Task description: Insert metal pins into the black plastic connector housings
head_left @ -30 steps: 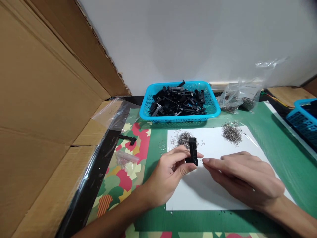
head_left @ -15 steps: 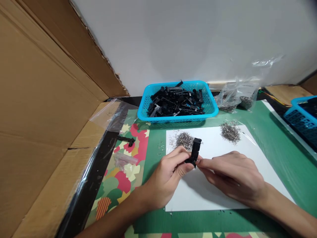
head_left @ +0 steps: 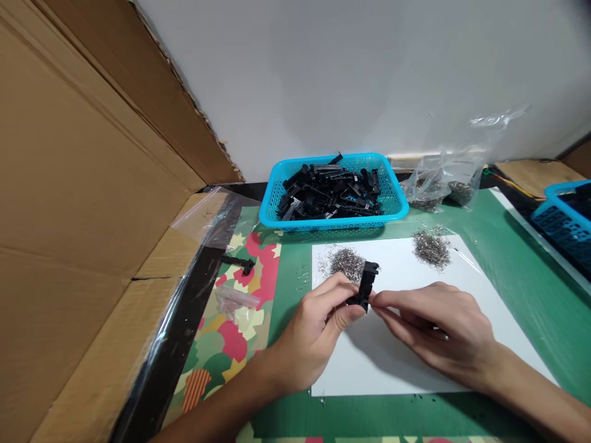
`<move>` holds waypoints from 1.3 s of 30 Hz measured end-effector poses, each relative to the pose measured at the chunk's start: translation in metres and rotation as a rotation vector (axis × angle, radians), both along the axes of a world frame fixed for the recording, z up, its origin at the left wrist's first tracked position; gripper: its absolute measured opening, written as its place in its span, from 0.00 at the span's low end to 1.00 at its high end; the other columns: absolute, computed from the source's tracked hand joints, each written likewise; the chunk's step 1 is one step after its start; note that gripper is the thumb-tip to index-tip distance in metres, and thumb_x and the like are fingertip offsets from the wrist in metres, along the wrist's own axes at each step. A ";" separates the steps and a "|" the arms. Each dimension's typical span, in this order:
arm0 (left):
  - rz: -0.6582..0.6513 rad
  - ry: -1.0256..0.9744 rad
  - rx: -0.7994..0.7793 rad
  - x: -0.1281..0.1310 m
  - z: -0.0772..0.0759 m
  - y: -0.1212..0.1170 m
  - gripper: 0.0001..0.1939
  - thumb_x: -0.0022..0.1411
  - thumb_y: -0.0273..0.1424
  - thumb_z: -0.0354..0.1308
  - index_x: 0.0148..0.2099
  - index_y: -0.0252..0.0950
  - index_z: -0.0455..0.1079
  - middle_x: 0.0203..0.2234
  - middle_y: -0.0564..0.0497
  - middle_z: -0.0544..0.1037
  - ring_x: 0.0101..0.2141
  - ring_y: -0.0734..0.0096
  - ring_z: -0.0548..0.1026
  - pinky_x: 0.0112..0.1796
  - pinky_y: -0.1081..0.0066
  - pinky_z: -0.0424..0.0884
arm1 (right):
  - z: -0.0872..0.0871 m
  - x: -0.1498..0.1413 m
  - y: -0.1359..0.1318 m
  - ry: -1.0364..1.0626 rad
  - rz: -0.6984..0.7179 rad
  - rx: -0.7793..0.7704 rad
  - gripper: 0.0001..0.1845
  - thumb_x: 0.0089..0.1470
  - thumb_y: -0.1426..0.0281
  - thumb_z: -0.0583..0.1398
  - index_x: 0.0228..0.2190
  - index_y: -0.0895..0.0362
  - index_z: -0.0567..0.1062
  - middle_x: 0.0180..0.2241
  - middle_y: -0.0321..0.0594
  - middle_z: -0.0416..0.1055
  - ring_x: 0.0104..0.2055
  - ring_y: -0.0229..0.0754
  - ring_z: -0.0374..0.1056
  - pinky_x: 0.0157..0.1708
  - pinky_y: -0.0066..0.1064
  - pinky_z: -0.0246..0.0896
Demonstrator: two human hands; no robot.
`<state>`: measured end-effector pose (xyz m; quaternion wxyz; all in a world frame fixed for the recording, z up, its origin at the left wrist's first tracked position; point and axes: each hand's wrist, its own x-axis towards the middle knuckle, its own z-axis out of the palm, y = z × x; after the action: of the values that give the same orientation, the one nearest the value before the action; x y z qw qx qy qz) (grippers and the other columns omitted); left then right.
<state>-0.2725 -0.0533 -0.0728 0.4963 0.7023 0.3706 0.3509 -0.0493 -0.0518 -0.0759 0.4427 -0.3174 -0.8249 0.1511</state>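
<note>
My left hand [head_left: 318, 326] is closed, pinching an L-shaped black plastic part [head_left: 367, 284] between thumb and fingers, its long arm pointing up. My right hand [head_left: 438, 326] comes in from the right with thumb and forefinger pressed together at the lower side of that part. Whatever those fingertips hold is too small to make out. A shiny bit shows among the curled fingers of the right hand. Just behind my left hand, a pile of small metal pieces [head_left: 347, 263] lies on the white sheet [head_left: 392, 369]. A second metal pile [head_left: 431, 248] sits farther right on the sheet.
A blue basket [head_left: 332, 225] full of black plastic parts stands at the back. Clear bags of metal pieces [head_left: 427, 194] are right of it. Another blue basket [head_left: 561, 215] is at the right edge. One loose black part [head_left: 240, 263] lies left, near cardboard [head_left: 83, 184].
Both hands stay at nearly the same place with the black plastic part. My right fingertips have shifted slightly at its side. The whole view has moved a little.
</note>
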 end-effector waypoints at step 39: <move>-0.140 0.093 -0.147 -0.004 0.001 -0.003 0.30 0.79 0.52 0.39 0.39 0.34 0.70 0.30 0.50 0.69 0.32 0.70 0.67 0.35 0.69 0.65 | 0.002 0.011 0.009 -0.030 0.066 0.045 0.13 0.67 0.80 0.59 0.47 0.55 0.79 0.22 0.31 0.71 0.19 0.32 0.62 0.19 0.29 0.52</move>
<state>-0.2768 -0.0561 -0.0721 0.5521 0.7038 0.3678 0.2542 -0.0387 -0.0426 -0.0734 0.4321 -0.2823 -0.8446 0.1422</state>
